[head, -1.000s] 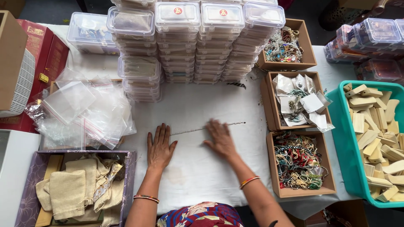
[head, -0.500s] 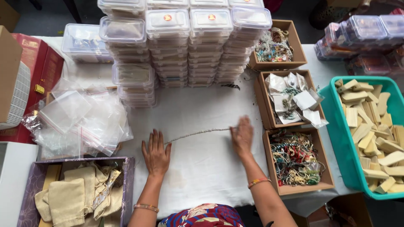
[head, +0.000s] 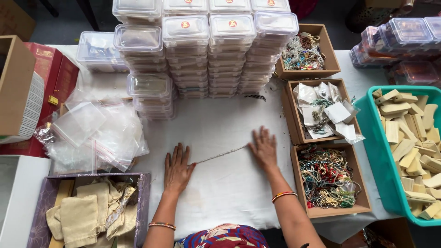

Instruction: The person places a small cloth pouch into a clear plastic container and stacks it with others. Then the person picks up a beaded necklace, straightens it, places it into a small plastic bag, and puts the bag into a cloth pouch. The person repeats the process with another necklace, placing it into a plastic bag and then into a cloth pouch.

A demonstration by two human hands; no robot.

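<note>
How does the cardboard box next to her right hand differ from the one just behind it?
The near cardboard box by the right hand is filled with a tangle of multicoloured beaded strands; the middle cardboard box holds crumpled white paper packets with only a few beaded pieces showing. The near box's contents lie below its rim, while the middle box's packets spill over its right edge. Both are open, brown, and sit on the white tablecloth.
</note>
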